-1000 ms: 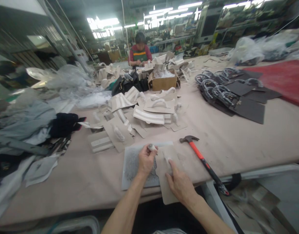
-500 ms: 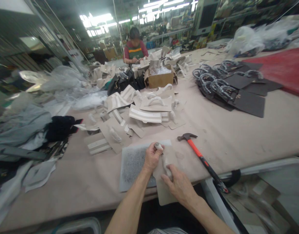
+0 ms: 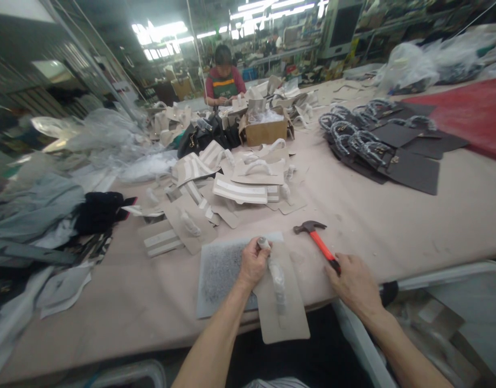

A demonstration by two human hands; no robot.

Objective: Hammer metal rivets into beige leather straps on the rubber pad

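Observation:
My left hand (image 3: 253, 263) is closed around a short white rod with a round grey metal end (image 3: 263, 243), held over the top of a beige bag panel (image 3: 294, 307). A plastic-wrapped handle (image 3: 278, 283) runs down the panel, whose lower part hangs past the table edge. Under its left side lies a speckled grey slab (image 3: 219, 275). My right hand (image 3: 355, 283) has its fingers around the grip of a claw hammer (image 3: 321, 245). The hammer's dark head rests on the table, pointing away from me; the lower handle is hidden by the hand.
Several beige panels with wrapped handles (image 3: 248, 172) are heaped ahead, before a cardboard box (image 3: 267, 132). Dark panels with wrapped handles (image 3: 409, 156) lie at right beside a red sheet (image 3: 474, 118). Plastic bags and cloth crowd the left. A person (image 3: 224, 81) sits across the table.
My right hand has left the panel's wrapped handle, moved right and closed on the hammer's grip. My left hand stays nearly in place with the white rod.

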